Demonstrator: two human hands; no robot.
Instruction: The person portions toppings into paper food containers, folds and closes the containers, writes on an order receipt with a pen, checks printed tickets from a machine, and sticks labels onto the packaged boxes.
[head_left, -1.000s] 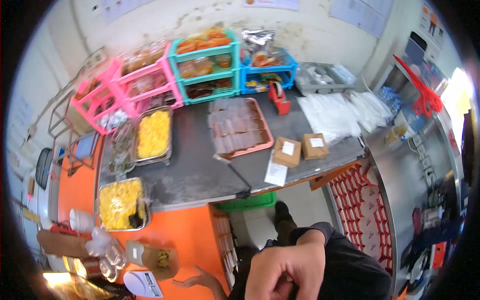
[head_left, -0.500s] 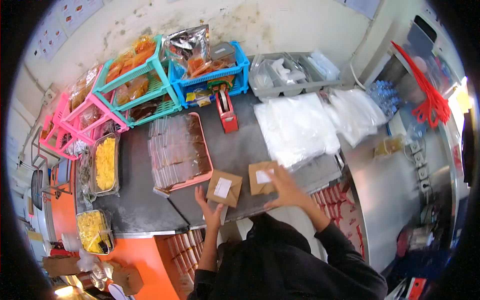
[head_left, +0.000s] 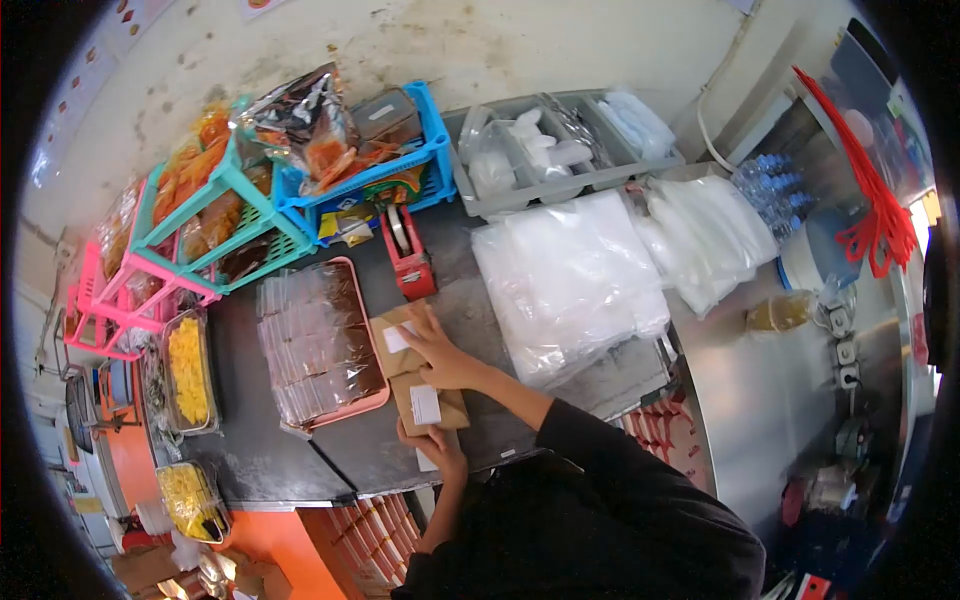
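Two brown paper-wrapped packets with white labels lie touching at the front of the dark counter, beside a pink tray. My right hand (head_left: 436, 350) reaches over the far packet (head_left: 392, 330), its fingers across the top and its thumb near the close edge, gripping it. The near packet (head_left: 446, 405) sits just in front. Against its front edge is my left hand (head_left: 440, 450), fingers and thumb apart, touching the packet without wrapping round it. A white piece (head_left: 426, 461) shows partly beneath the left hand.
Clear packs of brown contents fill the pink tray (head_left: 374, 400). Behind stand a red tape dispenser (head_left: 411, 268), a blue basket (head_left: 436, 150) and green racks (head_left: 190, 262). White plastic bags (head_left: 570, 280) lie right; yellow food fills a container (head_left: 188, 370) at left.
The right-hand packet has moved left and back under my right hand, now beyond the other packet. My left hand has come against the near packet's front edge. The view has shifted.
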